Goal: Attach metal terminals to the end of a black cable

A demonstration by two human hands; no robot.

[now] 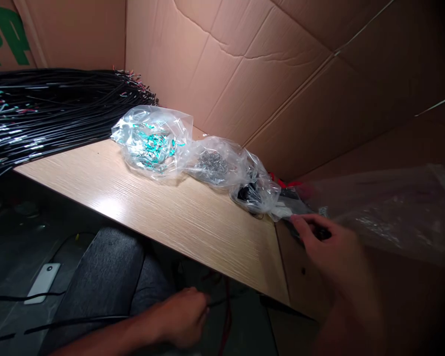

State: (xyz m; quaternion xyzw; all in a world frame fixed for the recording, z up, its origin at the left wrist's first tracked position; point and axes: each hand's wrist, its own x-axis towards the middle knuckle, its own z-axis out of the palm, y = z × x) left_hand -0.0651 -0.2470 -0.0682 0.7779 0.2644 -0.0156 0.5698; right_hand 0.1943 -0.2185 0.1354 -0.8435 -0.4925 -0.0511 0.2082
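Over the lap, in the lower middle, my left hand (189,316) is closed in a loose fist. A black cable (77,321) lies across the thigh and passes behind the forearm; whether the fist grips it is hidden. My right hand (333,247) is at the table's right end, thumb and forefinger curled together beside a small white piece (282,211). What lies between those fingers cannot be made out. Just left of it stands a clear bag with black parts (250,190). Farther left are a bag of small silvery metal parts (212,163) and a bag of teal-and-silver pieces (154,148).
A large bundle of black cables (59,109) with stripped coloured ends covers the table's left end. Cardboard walls (222,59) enclose the back and right. Clear plastic film (393,212) hangs at the right. A white phone-like object (42,283) is at lower left, beyond the wooden tabletop (193,222).
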